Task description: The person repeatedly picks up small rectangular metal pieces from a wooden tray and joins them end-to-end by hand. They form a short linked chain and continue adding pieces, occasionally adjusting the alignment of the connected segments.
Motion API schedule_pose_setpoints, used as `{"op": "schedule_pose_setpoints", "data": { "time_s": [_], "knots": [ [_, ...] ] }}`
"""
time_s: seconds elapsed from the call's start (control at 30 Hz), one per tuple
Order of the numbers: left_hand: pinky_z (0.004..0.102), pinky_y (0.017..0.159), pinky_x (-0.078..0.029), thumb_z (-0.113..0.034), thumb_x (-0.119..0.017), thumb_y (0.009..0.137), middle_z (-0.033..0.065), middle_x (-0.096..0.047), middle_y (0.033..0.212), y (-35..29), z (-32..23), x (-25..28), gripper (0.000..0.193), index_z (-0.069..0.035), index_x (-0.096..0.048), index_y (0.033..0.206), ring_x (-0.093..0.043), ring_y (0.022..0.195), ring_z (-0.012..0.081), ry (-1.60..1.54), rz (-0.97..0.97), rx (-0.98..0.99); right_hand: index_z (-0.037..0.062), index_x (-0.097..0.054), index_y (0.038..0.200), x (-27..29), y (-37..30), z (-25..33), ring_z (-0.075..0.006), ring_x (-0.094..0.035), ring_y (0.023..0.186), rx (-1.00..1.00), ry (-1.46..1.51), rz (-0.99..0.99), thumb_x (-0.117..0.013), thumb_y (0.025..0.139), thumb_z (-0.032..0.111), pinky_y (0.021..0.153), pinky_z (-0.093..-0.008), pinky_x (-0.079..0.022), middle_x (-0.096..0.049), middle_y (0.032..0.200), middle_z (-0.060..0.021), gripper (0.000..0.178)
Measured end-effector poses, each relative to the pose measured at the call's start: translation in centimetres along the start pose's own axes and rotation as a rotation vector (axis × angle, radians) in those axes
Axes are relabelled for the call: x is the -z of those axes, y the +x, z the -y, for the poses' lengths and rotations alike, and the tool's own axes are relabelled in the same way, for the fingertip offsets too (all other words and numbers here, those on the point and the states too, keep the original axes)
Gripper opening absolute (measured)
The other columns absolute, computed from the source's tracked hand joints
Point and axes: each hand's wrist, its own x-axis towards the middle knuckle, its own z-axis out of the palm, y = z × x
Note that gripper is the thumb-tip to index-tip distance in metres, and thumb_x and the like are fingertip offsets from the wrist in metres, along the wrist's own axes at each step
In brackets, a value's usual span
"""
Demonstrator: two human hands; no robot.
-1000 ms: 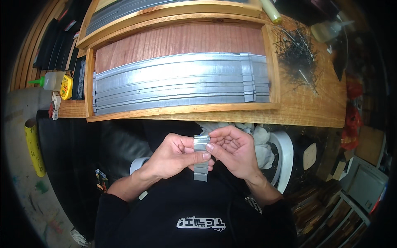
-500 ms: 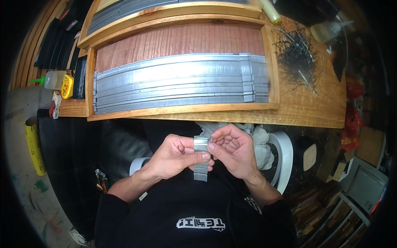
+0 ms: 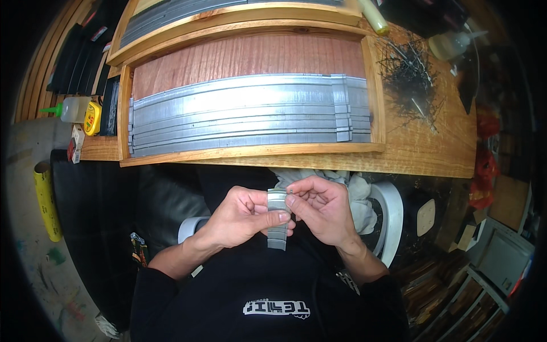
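In front of my dark top, my left hand (image 3: 248, 212) is closed on a short grey strip (image 3: 277, 235) with ridged cross bands, its thumb lying across the front. The strip hangs nearly upright, its shiny upper end catching the light. My right hand (image 3: 322, 208) is closed at the strip's upper right edge, thumb and forefinger pinched together. Something tiny shows at those fingertips, too small to name. Just beyond both hands, a wooden frame tray (image 3: 250, 155) holds long grey ridged strips (image 3: 228, 114) in rows, with short banded pieces near its right end.
A second wooden tray (image 3: 239, 16) sits behind the first on the wooden table (image 3: 433, 154). Thin dark scraps (image 3: 407, 74) lie right of the trays, near a squeeze bottle (image 3: 450, 44). On the left are a yellow tape measure (image 3: 92, 118) and a green-tipped bottle (image 3: 74, 110).
My right fingertips have shifted slightly at the strip's upper edge, and the strip's top looks a little more tilted. My left hand holds almost the same place.
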Motion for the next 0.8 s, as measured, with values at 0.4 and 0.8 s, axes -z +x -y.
{"op": "schedule_pose_setpoints", "data": {
  "time_s": [0.4, 0.8],
  "knots": [
    [0.0268, 0.074, -0.063, -0.007, -0.070, 0.099, 0.0127, -0.078, 0.100, 0.1, 0.2, -0.2, 0.022, 0.002, -0.071, 0.120, -0.077, 0.089, 0.0183, -0.010, -0.030, -0.010, -0.0045, -0.067, 0.108, -0.2, -0.1, -0.9, -0.0051, -0.064, 0.075, 0.066, 0.043, -0.069, -0.067, 0.095, -0.007, 0.064, -0.0191, -0.052, -0.070, 0.093, -0.0065, 0.013],
    [0.0334, 0.073, -0.066, -0.004, -0.071, 0.098, 0.0175, -0.078, 0.098, 0.0, -0.3, 0.2, 0.017, 0.003, -0.072, 0.113, -0.078, 0.089, 0.0256, 0.018, -0.076, -0.026, -0.0021, -0.073, 0.113, 13.2, -0.7, 11.2, -0.0074, -0.061, 0.063, 0.569, -0.455, -0.849, -0.073, 0.093, 0.004, 0.051, -0.0205, -0.048, -0.072, 0.083, -0.0079, 0.021]
  ]
}}
